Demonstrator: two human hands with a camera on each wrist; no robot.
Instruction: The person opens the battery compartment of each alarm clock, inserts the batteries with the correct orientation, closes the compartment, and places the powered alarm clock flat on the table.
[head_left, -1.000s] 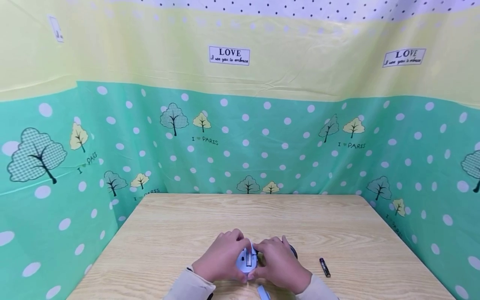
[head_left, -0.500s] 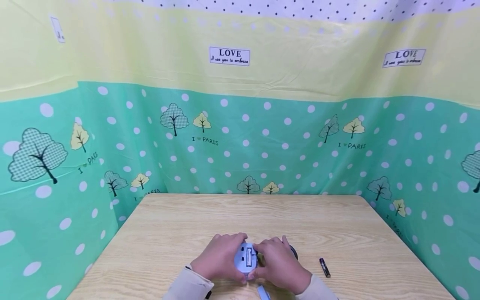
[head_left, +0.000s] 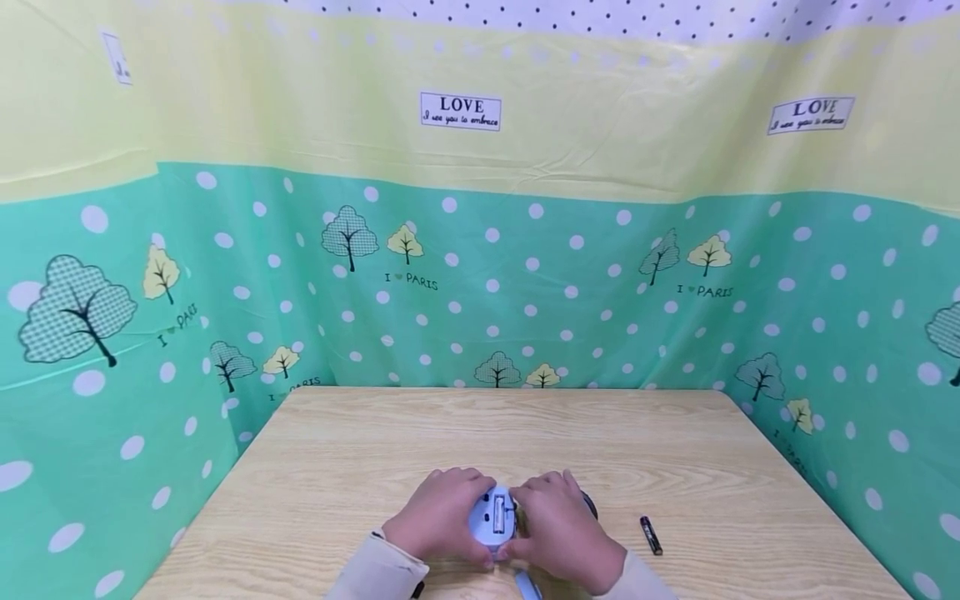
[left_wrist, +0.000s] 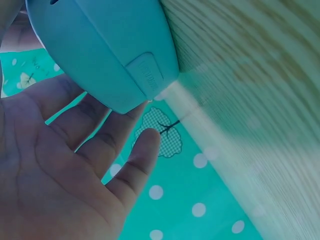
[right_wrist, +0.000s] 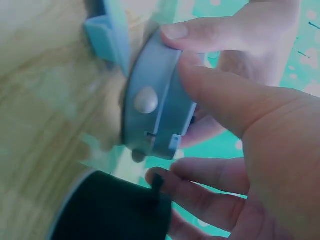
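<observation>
Left hand clamped on the pale-blue device, thumb at the near edge, fingertips round the far side, and the little finger, seen from the left wrist, standing clear of the casing! In came the right hand from the other flank, its thumb and fingers gripping the same device, and the two thumbs nearly met at the near edge. So the device sat squarely between both hands, low over the near middle of the table, its slotted face turned up. A narrow slot ran along that face, and something pale lay in it, perhaps a battery, though it was too small to be sure. A silvery round knob stood out on the side, and a raised panel marked the casing by the left fingers.

Further out, a loose light-blue strip lay just below the right hand. A dark cylinder stood right by that hand's lower fingers, mostly hidden from above. Off to the right, well apart, lay a black battery, and beyond the table hung a green-and-yellow curtain dotted with printed trees.
</observation>
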